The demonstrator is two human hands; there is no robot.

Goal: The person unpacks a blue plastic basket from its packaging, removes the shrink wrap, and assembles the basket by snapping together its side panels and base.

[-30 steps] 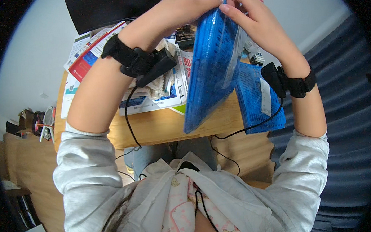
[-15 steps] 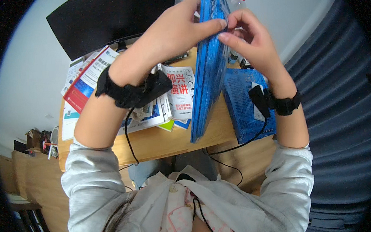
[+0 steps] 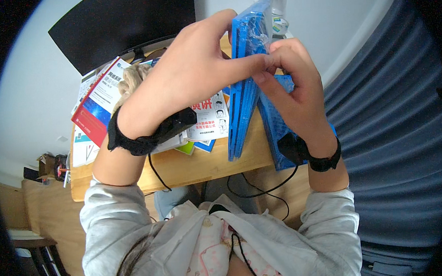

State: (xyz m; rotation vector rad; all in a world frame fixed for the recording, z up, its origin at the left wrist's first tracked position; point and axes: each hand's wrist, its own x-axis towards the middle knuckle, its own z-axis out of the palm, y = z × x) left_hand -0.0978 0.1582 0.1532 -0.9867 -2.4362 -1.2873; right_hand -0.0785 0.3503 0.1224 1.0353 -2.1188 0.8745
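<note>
Lying on the desk (image 3: 212,171) at left is a red-and-white book (image 3: 102,106); next, the left hand (image 3: 192,64) grips a blue package (image 3: 242,94) upright above the desk, its clear wrapping (image 3: 259,32) pinched by the right hand (image 3: 298,81); rightmost hangs a dark curtain (image 3: 390,124).

Premises appear domestic: a study corner. Wooden desk (image 3: 202,170) bears books (image 3: 99,104) and monitor (image 3: 125,28); long dark-blue curtain (image 3: 390,129) hangs alongside.

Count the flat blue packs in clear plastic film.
2: the held pack, edge-on between the left hand and right hand; the other pack, lower, partly behind the right hand. More may be hidden.
</note>
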